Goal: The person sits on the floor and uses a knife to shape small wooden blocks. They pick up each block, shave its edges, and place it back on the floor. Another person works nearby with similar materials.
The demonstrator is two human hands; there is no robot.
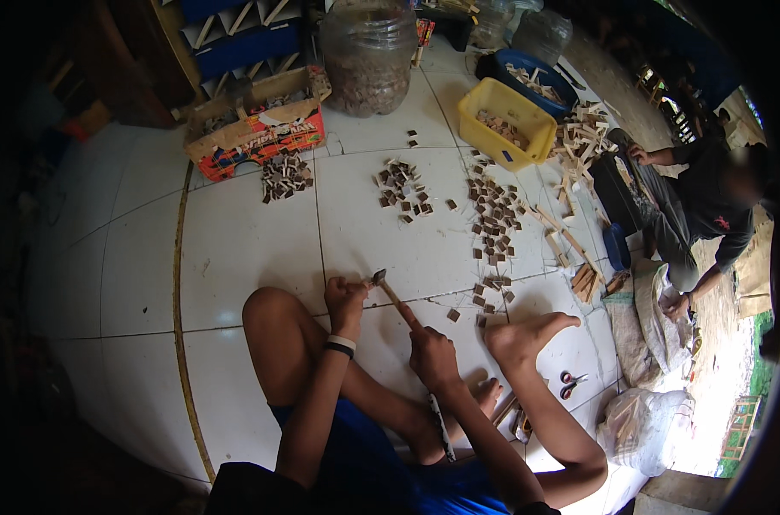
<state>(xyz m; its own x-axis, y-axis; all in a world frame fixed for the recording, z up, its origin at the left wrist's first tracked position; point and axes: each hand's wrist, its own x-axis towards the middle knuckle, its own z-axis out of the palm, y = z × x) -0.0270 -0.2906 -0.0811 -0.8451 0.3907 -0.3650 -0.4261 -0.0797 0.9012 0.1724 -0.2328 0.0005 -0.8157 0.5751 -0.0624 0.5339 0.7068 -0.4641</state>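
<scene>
My right hand (434, 356) is closed around a thin wooden stick (396, 300) that slants up and to the left. At the stick's far end is a small dark square piece (379, 276). My left hand (344, 302) is beside that end, its fingers pinched together; what lies between them is too small to make out. Beyond my hands, small brown square pieces (494, 225) spread in a long patch on the right. A smaller group of pieces (398, 184) lies in the middle, and a heap of them (287, 178) sits farther left.
A red cardboard box (261, 142), a big clear plastic jar (368, 73) and a yellow tub (520, 157) stand at the back on white tiles. Wooden sticks (583, 249) and scissors (570, 384) lie at right. Another person (707, 189) sits beside a sack (652, 326).
</scene>
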